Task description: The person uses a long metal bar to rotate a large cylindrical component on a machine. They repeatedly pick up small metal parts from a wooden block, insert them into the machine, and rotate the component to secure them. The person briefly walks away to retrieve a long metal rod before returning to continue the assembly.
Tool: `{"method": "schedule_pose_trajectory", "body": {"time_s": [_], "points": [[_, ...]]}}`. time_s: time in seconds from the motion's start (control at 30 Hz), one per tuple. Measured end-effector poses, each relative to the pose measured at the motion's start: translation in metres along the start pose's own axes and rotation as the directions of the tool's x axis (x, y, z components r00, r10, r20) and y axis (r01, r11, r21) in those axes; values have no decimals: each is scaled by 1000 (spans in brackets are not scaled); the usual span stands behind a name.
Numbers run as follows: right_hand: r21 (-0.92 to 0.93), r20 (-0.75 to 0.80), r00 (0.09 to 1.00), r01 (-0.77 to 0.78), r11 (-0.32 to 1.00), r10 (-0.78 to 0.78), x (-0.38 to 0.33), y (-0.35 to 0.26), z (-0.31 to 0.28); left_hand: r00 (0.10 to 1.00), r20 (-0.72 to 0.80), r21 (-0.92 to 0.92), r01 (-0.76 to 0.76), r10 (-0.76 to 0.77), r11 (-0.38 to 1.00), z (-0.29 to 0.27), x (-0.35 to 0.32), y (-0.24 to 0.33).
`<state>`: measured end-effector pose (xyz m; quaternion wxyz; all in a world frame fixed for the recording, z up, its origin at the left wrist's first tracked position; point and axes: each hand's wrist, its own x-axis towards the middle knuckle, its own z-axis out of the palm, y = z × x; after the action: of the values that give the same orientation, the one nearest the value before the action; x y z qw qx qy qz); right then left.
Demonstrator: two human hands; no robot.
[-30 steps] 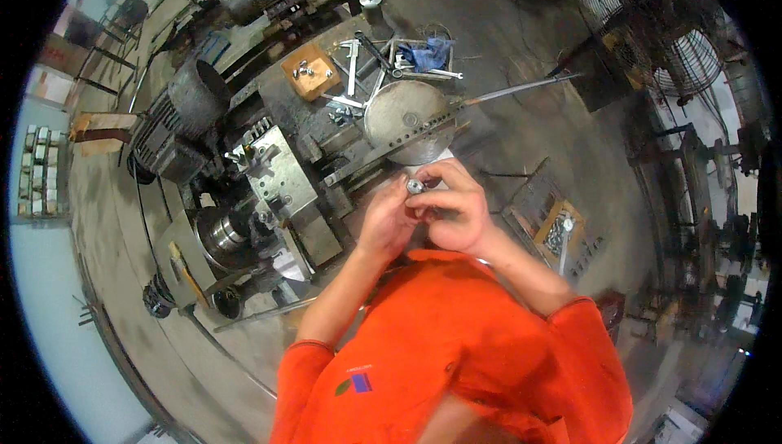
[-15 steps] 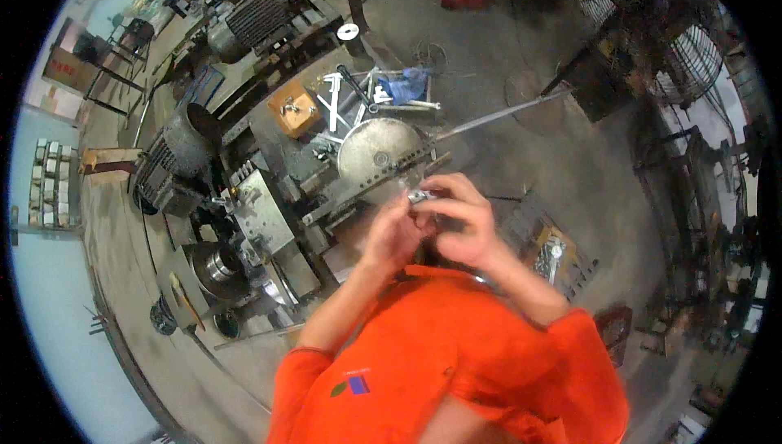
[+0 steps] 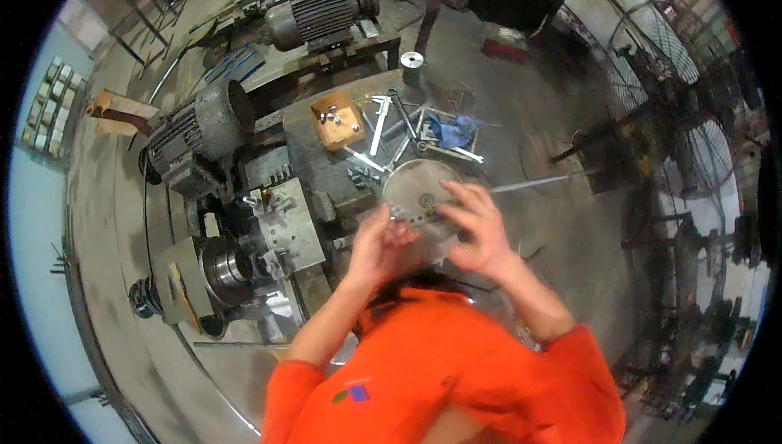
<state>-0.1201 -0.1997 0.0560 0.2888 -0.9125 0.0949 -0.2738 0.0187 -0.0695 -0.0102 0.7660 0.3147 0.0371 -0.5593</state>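
My left hand (image 3: 380, 247) is raised in front of my chest, its fingers closed round a small shiny metal part (image 3: 397, 214), blurred and mostly hidden. To its right, my right hand (image 3: 481, 232) is open with its fingers spread and nothing visible in them. Just beyond both hands is a round grey metal disc (image 3: 415, 183) with a row of holes near its edge. My hands overlap its near side, and whether they touch it I cannot tell.
Beyond the disc lie an open box of small metal parts (image 3: 336, 122), a caliper (image 3: 380, 126), a wrench (image 3: 403, 114) and a tray with a blue cloth (image 3: 453, 129). At left stand a machine with a drilled metal block (image 3: 288, 228) and a motor (image 3: 183, 138). A long bar (image 3: 542, 181) extends rightward.
My hands have parted: the left keeps the small metal part, the right has let go and spread its fingers. The view has shifted, so the bench appears lower and farther right.
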Motion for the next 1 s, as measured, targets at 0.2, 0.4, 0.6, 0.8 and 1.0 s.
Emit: {"method": "schedule_pose_trajectory", "body": {"time_s": [0.2, 0.4, 0.6, 0.8, 1.0], "points": [[-7, 287, 879, -396, 918, 381, 82, 148, 42, 982, -94, 54, -160, 164, 986, -27, 9, 21], [-317, 338, 883, -218, 923, 325, 153, 324, 132, 955, -217, 101, -182, 200, 978, -15, 22, 34], [-504, 552, 739, -73, 861, 386, 194, 391, 186, 935, -296, 27, -195, 195, 980, -8, 47, 39], [-502, 710, 537, -70, 862, 456, 226, 349, 184, 916, -367, -138, -229, 165, 964, -6, 66, 46], [-510, 561, 750, -20, 860, 351, 209, 402, 192, 954, -255, -212, -218, 161, 953, -1, 80, 59]]}}
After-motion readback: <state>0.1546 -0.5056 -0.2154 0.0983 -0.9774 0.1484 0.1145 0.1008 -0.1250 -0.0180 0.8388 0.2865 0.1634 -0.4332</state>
